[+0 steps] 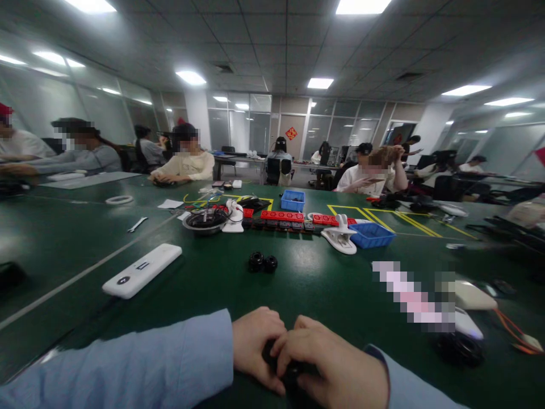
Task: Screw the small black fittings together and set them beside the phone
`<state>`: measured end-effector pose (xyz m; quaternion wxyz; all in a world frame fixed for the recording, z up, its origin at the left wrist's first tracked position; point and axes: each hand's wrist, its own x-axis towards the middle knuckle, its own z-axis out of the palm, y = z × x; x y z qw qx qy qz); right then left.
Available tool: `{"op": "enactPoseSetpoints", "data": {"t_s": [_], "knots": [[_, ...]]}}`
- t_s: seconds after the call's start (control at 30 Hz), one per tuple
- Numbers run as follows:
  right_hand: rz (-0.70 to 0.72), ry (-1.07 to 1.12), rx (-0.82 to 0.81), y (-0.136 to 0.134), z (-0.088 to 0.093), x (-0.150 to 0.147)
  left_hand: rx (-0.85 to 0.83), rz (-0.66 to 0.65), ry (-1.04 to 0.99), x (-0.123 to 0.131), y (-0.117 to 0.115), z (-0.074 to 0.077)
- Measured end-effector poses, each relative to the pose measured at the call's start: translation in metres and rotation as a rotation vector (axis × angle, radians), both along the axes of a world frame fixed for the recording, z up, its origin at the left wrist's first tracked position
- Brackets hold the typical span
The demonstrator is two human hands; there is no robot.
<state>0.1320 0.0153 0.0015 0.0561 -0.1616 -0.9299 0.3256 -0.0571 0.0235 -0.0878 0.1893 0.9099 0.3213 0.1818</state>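
Left hand (pixel 255 343) and right hand (pixel 336 366) meet at the near edge of the green table (pixel 323 284), both curled closed around a small black part (pixel 271 353) mostly hidden between them.

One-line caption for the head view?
Left hand and right hand clasp a black part at a green table; black rings and a power strip beyond.

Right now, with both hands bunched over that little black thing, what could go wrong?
The black part is mostly hidden between the left hand and right hand, so it might slip out unnoticed. The two black rings lie loose on the table just ahead; a sleeve could perhaps knock them rolling.
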Motion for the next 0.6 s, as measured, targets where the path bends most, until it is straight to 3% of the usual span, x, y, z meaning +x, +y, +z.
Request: {"op": "enactPoseSetpoints", "data": {"t_s": [0.4, 0.6], "knots": [[0.041, 0.006, 0.021, 0.002, 0.0047, 0.0001, -0.082, -0.012, 0.0, 0.0001, -0.0012, 0.0092], [-0.012, 0.16, 0.105, -0.0052, 0.0057, -0.0008, -0.085, -0.045, 0.024, -0.0011, -0.0014, 0.0078]]}}
